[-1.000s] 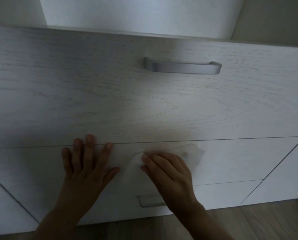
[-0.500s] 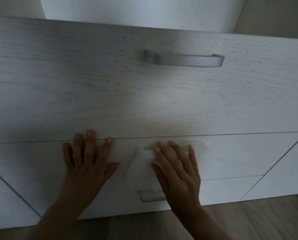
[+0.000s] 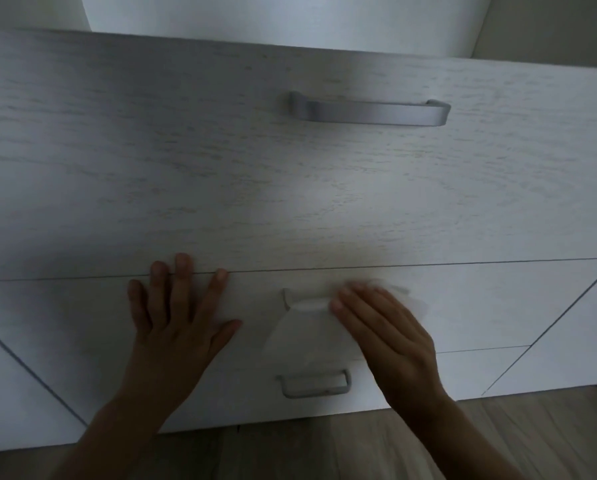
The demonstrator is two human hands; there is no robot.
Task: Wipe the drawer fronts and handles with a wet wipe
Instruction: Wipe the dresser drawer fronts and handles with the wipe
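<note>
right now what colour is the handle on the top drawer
Matte silver-grey. The top handle shows best in the head view.

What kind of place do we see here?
Likely a room in a home: a pale wood-grain drawer unit with metal bar handles, standing on a wooden plank floor.

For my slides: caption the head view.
Right hand presses a wet wipe over the middle drawer handle; left hand rests flat on that drawer front.

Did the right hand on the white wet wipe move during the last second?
Yes. The right hand slid rightward: earlier it covered the right end of the small grey metal bottom handle, now fully visible.
</note>
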